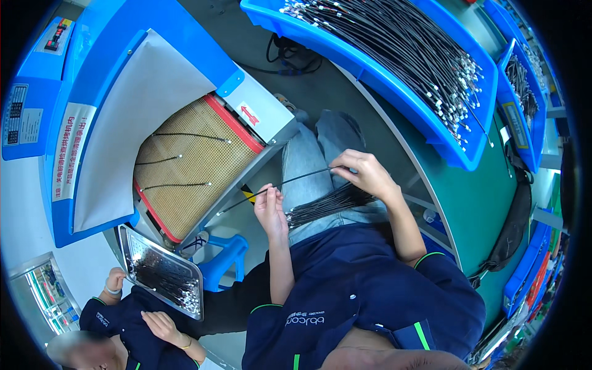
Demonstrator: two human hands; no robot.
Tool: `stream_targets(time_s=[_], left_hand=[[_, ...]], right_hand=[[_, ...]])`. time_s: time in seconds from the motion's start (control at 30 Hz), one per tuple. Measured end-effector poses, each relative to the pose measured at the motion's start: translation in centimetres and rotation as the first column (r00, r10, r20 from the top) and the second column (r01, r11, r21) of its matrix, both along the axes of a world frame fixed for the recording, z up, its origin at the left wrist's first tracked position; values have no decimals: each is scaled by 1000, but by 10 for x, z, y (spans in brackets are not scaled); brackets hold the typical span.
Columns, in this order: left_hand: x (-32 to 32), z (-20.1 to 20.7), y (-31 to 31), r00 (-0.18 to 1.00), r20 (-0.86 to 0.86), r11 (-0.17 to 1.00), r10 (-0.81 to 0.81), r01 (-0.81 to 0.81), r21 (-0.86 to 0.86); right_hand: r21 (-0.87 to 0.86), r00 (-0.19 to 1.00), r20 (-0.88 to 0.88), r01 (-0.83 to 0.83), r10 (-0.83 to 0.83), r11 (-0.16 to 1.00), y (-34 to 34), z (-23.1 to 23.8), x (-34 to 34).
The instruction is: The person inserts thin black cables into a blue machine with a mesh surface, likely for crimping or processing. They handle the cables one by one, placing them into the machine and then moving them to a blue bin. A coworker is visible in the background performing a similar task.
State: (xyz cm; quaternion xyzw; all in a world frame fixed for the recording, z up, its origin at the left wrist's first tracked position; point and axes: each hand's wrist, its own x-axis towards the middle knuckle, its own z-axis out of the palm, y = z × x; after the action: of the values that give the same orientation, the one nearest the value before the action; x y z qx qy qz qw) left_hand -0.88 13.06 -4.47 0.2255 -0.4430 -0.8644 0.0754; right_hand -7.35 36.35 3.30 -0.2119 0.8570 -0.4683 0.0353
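One thin black cable [302, 177] with a small white connector at its end stretches slantwise between my hands. My left hand [270, 208] pinches it near the lower left part, its tail sticking out past the fingers. Higher and to the right, my right hand [368, 175] grips the other end between thumb and fingertips. Across my lap lies a bundle of black cables [330, 205] with white connectors, partly hidden beneath my right hand and wrist. Three cables [185, 185] rest apart on the tan mesh conveyor belt [197, 148] at the left.
A blue and white machine housing [166, 37] with a pale curtain [117, 129] spans the belt. Blue bins [370, 77] of cables stand on the green table [456, 197]. Lower left, a co-worker's hand [115, 280] is at a metal tray [198, 290] of cables beside a blue stool [225, 259].
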Motion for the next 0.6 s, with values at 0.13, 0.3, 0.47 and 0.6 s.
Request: stream_targets(time_s=[0.13,0.3,0.47,0.6], left_hand=[[-1,3,-1,999,-14,998,32,-31,46],[-1,6,-3,999,-25,999,26,-25,40],[-1,7,-3,999,-29,999,20,-19,26],[-1,10,-3,1000,-13,1000,24,-24,7]], right_hand=[[-32,999,32,38,-37,999,-2,0,1],[-46,995,86,51,-47,998,-2,3,3],[-97,997,66,33,-26,995,-2,1,5],[-122,999,43,-3,8,992,0,-4,5]])
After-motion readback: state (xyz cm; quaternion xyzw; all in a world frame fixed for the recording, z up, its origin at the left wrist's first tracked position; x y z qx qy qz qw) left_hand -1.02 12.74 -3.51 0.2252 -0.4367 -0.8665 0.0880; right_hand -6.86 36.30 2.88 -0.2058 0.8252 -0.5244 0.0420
